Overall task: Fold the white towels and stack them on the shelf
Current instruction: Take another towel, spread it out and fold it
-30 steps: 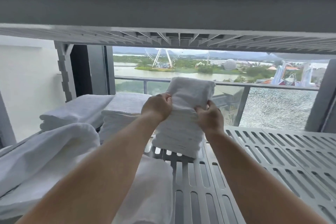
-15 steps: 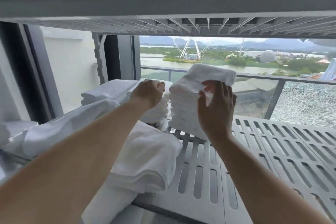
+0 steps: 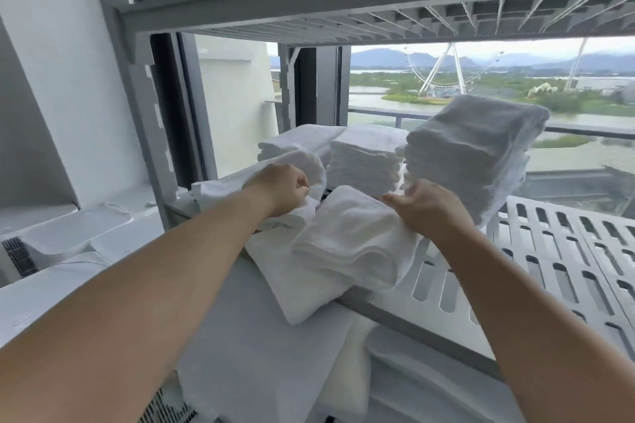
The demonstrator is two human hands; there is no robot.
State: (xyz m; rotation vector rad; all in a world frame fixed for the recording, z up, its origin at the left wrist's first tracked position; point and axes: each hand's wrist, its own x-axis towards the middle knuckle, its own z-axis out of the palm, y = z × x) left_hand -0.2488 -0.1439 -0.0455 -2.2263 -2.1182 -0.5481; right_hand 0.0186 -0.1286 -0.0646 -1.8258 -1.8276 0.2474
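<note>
Both hands have been drawn back from the tall towel stack (image 3: 474, 154), which is left standing on the slatted shelf (image 3: 567, 251). A loose towel (image 3: 302, 161) is gripped in the curled left hand (image 3: 280, 187). The right hand (image 3: 433, 209) is held relaxed, fingers extended, over a folded towel (image 3: 347, 237). Contact cannot be told, the palm being hidden.

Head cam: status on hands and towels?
Left hand grips rumpled towel. Right hand open, resting on half-folded towel. Tall stack, shorter stack on shelf. No obstruction seen.
</note>
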